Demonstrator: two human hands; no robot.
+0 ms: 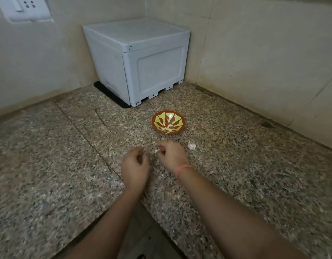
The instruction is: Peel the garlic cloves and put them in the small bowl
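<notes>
A small red bowl [168,122] with a yellow-green pattern sits on the speckled granite counter [49,165], and I see nothing in it. Just in front of it my right hand [171,156] pinches a small pale garlic clove [157,151] between thumb and fingertips. My left hand [135,165] hovers close beside it, fingers loosely curled and holding nothing. Another garlic piece [191,145] with white skin lies on the counter to the right of my right hand.
A grey plastic box [140,60] stands in the far corner on a black mat [109,96]. Tiled walls close in the counter at the back and right. A wall socket [25,8] is at the upper left. The counter's front edge has a notch near my forearms.
</notes>
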